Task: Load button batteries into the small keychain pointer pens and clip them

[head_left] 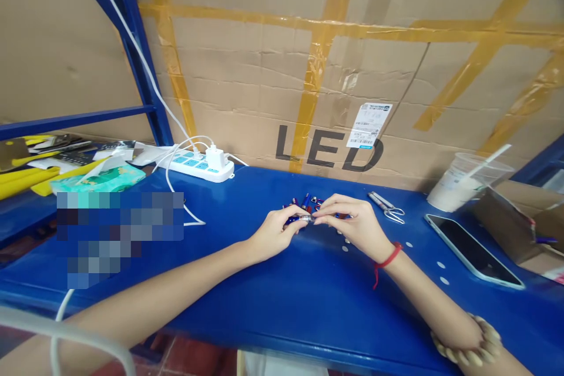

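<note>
Over the blue table my left hand [275,235] pinches a small dark-blue cylinder with a silver end [296,219], shaped like a mini torch. At the silver end, the thumb and fingertips of my right hand [350,217] close on it from the other side. Whatever else is between those right fingertips is too small to make out. Just behind my hands lie several more small blue and red cylinders [305,201], partly hidden by my fingers. Some tiny silvery round pieces [345,249] are on the table below my right hand.
A metal nail clipper or similar tool [386,207], clear discs [440,265], a phone [473,249] and a cup with a straw [458,185] are to the right. A white power strip [198,164] with cables stands back left. A large cardboard box [247,82] walls the rear.
</note>
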Demonstrator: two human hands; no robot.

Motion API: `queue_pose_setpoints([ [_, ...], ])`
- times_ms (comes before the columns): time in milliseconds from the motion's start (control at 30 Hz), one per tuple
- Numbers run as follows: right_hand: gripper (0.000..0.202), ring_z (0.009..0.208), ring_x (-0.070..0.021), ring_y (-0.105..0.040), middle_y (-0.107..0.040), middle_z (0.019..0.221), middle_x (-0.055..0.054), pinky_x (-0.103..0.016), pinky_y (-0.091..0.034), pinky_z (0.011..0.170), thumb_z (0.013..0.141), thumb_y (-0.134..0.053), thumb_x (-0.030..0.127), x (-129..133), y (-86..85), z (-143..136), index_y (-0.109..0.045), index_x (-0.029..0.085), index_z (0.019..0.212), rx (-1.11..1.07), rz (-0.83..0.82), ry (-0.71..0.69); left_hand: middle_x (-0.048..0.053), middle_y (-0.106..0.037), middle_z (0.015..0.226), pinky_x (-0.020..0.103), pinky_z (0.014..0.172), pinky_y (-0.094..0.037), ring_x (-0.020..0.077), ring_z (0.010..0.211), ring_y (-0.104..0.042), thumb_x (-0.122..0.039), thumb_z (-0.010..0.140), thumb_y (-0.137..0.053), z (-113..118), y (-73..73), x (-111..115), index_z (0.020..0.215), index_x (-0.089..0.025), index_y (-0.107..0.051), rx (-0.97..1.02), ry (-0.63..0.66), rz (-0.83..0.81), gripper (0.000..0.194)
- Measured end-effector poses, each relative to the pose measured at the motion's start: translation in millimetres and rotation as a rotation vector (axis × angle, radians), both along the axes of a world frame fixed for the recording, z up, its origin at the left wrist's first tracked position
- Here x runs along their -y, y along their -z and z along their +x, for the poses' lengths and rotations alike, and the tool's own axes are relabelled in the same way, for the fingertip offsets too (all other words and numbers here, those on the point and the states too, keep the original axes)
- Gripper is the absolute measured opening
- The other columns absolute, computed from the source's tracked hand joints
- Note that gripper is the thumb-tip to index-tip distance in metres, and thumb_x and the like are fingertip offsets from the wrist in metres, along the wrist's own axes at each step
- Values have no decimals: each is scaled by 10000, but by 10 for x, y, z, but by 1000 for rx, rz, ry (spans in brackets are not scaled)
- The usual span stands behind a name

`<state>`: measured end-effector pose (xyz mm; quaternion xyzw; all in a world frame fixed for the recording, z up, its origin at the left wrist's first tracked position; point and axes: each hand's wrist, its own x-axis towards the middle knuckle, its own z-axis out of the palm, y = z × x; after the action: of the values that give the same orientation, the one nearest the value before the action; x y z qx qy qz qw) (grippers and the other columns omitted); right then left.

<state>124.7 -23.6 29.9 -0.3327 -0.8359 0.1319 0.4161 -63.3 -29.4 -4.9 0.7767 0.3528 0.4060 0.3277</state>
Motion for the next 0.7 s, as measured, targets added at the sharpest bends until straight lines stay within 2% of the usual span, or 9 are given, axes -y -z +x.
queue_pose_setpoints([
  [200,218,653,-161,-610,-662,689,-43,-271,-483,616,745,-639,391,17,62,-35,-698,209,640,5,-41,18,35,-648,853,203,635,-438,110,688,-577,-218,844,-462,-30,2,19,894,-144,-594,-12,46,25,160],
  [367,238,664,-165,-607,-663,710,-45,-267,-468,597,744,-628,415,27,73,-45,-686,206,646,72,-102,96,35,-658,860,202,636,-445,112,696,-585,-190,834,-470,-49,17,6,893,-149,-599,-18,55,49,147],
  [567,244,672,-166,-604,-666,742,-63,-246,-451,536,768,-597,407,60,55,-65,-693,199,684,99,-93,123,21,-654,785,207,619,-455,103,633,-575,-217,838,-473,-35,37,-16,911,-149,-614,-19,15,51,173],
  [700,299,612,-160,-588,-658,714,-68,-240,-431,481,763,-582,437,57,70,-81,-671,181,635,89,-178,146,35,-675,870,212,669,-469,141,779,-616,-204,811,-514,-39,41,-19,900,-157,-627,-21,-4,97,152],
])
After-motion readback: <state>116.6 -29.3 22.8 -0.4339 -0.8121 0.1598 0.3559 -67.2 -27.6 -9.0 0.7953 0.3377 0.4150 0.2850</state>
